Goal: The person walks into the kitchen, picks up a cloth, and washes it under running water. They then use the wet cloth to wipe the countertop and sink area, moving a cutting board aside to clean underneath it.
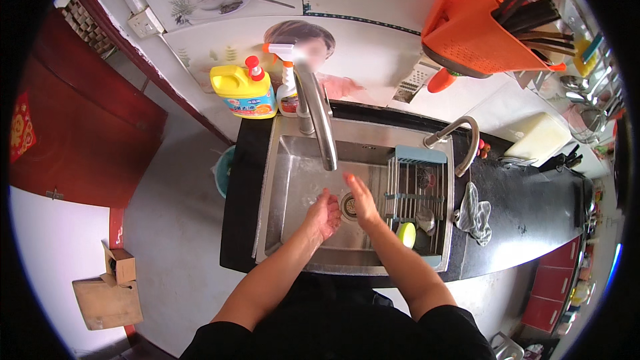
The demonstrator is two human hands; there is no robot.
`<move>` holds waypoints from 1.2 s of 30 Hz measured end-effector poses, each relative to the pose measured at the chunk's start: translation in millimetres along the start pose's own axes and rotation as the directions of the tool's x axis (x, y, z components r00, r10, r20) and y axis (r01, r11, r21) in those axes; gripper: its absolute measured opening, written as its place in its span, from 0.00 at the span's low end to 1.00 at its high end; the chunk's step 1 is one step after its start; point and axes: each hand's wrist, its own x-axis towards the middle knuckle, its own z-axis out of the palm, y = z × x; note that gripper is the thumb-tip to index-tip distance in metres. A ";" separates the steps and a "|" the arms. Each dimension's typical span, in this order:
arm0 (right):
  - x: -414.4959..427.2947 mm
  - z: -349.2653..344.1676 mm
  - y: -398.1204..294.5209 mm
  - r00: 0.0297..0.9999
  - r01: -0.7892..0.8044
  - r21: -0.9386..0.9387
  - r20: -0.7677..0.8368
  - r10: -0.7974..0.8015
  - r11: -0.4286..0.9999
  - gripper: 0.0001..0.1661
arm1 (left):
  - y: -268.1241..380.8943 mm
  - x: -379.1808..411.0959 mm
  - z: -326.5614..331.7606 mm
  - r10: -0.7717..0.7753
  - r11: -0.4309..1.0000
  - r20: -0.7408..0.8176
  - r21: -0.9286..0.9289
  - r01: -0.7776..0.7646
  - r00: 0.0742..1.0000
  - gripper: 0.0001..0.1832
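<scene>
Both my hands are over the stainless steel sink, below the spout of the large metal faucet. My left hand has its palm turned up, fingers slightly curled, and looks wet. Facing it across a small gap, my right hand has its fingers stretched out. Neither one holds anything. Between and behind them shows the drain strainer. A metal draining rack spans the sink's right side, with a yellow-green oval item at its near edge, close to my right forearm.
A yellow detergent jug and a white spray bottle stand behind the sink at left. A thinner curved faucet rises at right, near a striped cloth. An orange utensil holder hangs on the wall.
</scene>
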 end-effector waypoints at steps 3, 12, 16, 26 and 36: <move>-47.6 4.8 6.4 0.999 0.049 -0.040 0.018 -0.048 0.998 0.35 | -2.7 -10.1 8.1 0.014 0.998 -0.068 0.068 -0.009 0.998 0.23; -87.1 38.3 -31.7 0.716 0.644 -0.677 0.368 -0.594 0.357 0.30 | -13.7 -18.2 -25.4 0.055 0.964 0.290 -0.266 0.025 0.956 0.31; -102.6 46.1 -20.6 0.692 0.708 -0.467 0.309 -0.653 0.529 0.24 | 3.6 -73.2 4.2 0.014 0.989 0.373 -0.139 0.041 0.928 0.40; -65.3 37.9 -10.5 0.948 0.221 0.196 -0.272 -0.163 0.955 0.12 | 5.0 -93.1 -15.3 0.090 0.990 0.090 0.096 -0.099 0.992 0.38; -53.9 41.4 -1.3 0.935 0.092 0.411 -0.349 0.063 0.907 0.20 | -2.6 -86.4 -52.5 0.182 0.873 0.078 0.447 -0.197 0.980 0.18</move>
